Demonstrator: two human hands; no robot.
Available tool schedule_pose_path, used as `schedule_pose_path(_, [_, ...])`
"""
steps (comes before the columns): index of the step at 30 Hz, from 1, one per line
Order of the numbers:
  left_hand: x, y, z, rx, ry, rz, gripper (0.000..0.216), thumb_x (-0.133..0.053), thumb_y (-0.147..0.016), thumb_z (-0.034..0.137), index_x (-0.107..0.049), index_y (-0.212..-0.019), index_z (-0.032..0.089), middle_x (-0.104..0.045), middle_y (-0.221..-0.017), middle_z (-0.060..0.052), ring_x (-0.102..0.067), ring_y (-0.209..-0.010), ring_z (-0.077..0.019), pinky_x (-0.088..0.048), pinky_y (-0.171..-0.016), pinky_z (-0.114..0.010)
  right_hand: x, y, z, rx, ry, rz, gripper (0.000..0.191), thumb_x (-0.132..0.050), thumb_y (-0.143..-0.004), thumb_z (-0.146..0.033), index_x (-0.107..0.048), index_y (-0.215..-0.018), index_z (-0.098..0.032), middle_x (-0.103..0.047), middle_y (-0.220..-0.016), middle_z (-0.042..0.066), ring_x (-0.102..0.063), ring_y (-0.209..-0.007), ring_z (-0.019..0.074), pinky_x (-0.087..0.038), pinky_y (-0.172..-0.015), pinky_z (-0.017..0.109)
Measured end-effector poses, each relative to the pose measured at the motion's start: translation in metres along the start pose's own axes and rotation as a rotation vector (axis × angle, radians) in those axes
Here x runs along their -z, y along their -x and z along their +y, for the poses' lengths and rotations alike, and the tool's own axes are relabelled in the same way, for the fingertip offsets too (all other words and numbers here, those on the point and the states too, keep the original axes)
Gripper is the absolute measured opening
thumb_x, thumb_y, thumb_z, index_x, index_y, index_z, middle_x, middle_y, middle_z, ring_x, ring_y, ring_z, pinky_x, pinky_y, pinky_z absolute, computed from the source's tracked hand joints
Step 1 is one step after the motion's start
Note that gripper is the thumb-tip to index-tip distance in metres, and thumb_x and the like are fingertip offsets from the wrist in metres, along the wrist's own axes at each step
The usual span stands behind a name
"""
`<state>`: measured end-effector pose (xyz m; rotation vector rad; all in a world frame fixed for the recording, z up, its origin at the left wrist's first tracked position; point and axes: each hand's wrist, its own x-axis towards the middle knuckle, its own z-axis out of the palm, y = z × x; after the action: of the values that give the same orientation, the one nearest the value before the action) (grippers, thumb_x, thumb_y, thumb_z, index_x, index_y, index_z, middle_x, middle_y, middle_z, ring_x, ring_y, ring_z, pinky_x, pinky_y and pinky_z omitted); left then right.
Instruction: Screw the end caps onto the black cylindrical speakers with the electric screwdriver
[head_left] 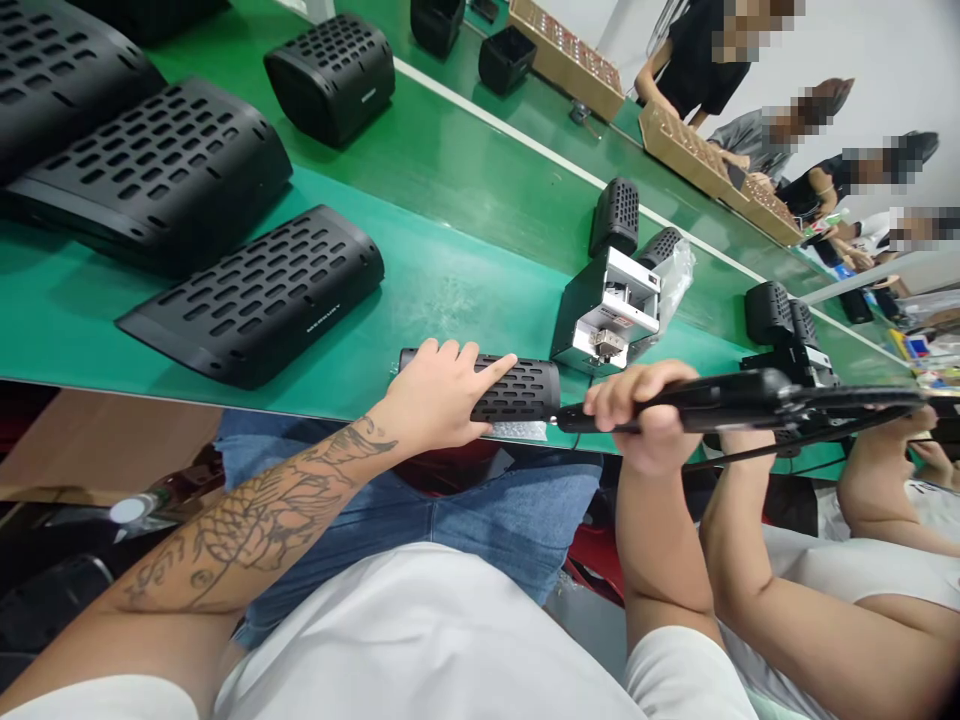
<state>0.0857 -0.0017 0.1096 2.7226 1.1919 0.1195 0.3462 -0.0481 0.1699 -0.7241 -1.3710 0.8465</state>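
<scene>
A black perforated housing (517, 388) lies at the near edge of the green bench, on a bit of bubble wrap (517, 431). My left hand (448, 392) grips it from above, fingers across the top and index finger pointing right, hiding its left part. In my right hand (651, 405) is a black electric screwdriver (724, 400), held level with its tip at the housing's right end. A cable trails rightward from its rear. Whether the tip sits on a screw I cannot tell.
A black and silver screw feeder (611, 310) stands just beyond my right hand. Similar black housings (262, 295) lie at the left, with another (330, 80) behind. A co-worker's arm (739, 510) is close on my right. Across the bench, people work beside cardboard trays (705, 165).
</scene>
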Motion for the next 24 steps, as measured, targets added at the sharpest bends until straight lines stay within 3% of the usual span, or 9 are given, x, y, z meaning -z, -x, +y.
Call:
schedule_pose_path(5, [-0.006, -0.005, 0.005, -0.042, -0.011, 0.036, 0.104, -0.098, -0.093, 0.056, -0.057, -0.183, 0.022, -0.078, -0.134, -0.025, -0.075, -0.116, -0.048, -0.05, -0.096, -0.053, 0.054, -0.053, 0.016, 0.282, 0.241, 0.449, 0.052, -0.097, -0.091, -0.069, -0.063, -0.09, -0.029, -0.056, -0.059, -0.011, -0.055, -0.041, 0.0142, -0.055, -0.047, 0.032])
schedule_pose_path(7, [-0.007, -0.007, 0.009, -0.058, 0.002, 0.049, 0.105, -0.099, -0.091, 0.057, -0.059, -0.181, 0.022, -0.079, -0.132, -0.025, -0.076, -0.116, -0.0474, -0.052, -0.097, -0.054, 0.072, -0.075, 0.032, 0.31, 0.367, 0.553, 0.054, -0.092, -0.095, -0.073, -0.061, -0.089, -0.03, -0.055, -0.06, -0.01, -0.056, -0.045, 0.0152, -0.054, -0.049, 0.035])
schedule_pose_path(11, [-0.01, -0.003, 0.001, -0.131, 0.12, 0.171, 0.092, -0.094, -0.095, 0.061, -0.068, -0.172, 0.018, -0.079, -0.138, -0.025, -0.077, -0.12, -0.0462, -0.058, -0.105, -0.058, 0.089, -0.092, 0.053, 0.265, 0.508, 0.568, 0.053, -0.082, -0.099, -0.081, -0.06, -0.088, -0.033, -0.055, -0.059, -0.007, -0.054, -0.048, 0.0168, -0.051, -0.053, 0.04])
schedule_pose_path(14, [-0.019, 0.011, -0.023, -0.19, 0.283, 0.355, 0.074, -0.085, -0.101, 0.057, -0.074, -0.164, 0.02, -0.076, -0.151, -0.024, -0.075, -0.135, -0.0468, -0.057, -0.122, -0.064, 0.088, -0.086, 0.051, 0.269, 0.493, 0.572, 0.053, -0.08, -0.099, -0.082, -0.059, -0.088, -0.035, -0.055, -0.059, -0.007, -0.054, -0.047, 0.0183, -0.051, -0.051, 0.042])
schedule_pose_path(16, [-0.031, 0.024, -0.044, -0.176, 0.403, 0.438, 0.072, -0.08, -0.105, 0.056, -0.069, -0.169, 0.024, -0.07, -0.165, -0.021, -0.071, -0.148, -0.0467, -0.054, -0.132, -0.066, 0.085, -0.08, 0.046, 0.271, 0.45, 0.574, 0.053, -0.082, -0.098, -0.08, -0.059, -0.089, -0.034, -0.055, -0.061, -0.008, -0.056, -0.046, 0.0185, -0.052, -0.049, 0.041])
schedule_pose_path(21, [-0.079, 0.046, -0.083, -0.047, 0.672, 0.352, 0.125, -0.093, -0.093, 0.07, -0.027, -0.192, 0.031, -0.04, -0.193, -0.021, -0.05, -0.174, -0.05, -0.051, -0.14, -0.066, 0.08, -0.066, 0.045, 0.246, 0.387, 0.571, 0.053, -0.094, -0.091, -0.072, -0.062, -0.09, -0.03, -0.06, -0.062, -0.011, -0.06, -0.046, 0.0156, -0.057, -0.05, 0.036])
schedule_pose_path(24, [-0.103, 0.05, -0.089, 0.01, 0.757, 0.31, 0.138, -0.097, -0.088, 0.071, -0.019, -0.193, 0.031, -0.044, -0.19, -0.024, -0.053, -0.173, -0.0501, -0.051, -0.139, -0.069, 0.081, -0.062, 0.05, 0.237, 0.372, 0.605, 0.051, -0.093, -0.091, -0.071, -0.063, -0.092, -0.03, -0.061, -0.062, -0.012, -0.06, -0.045, 0.015, -0.058, -0.05, 0.035])
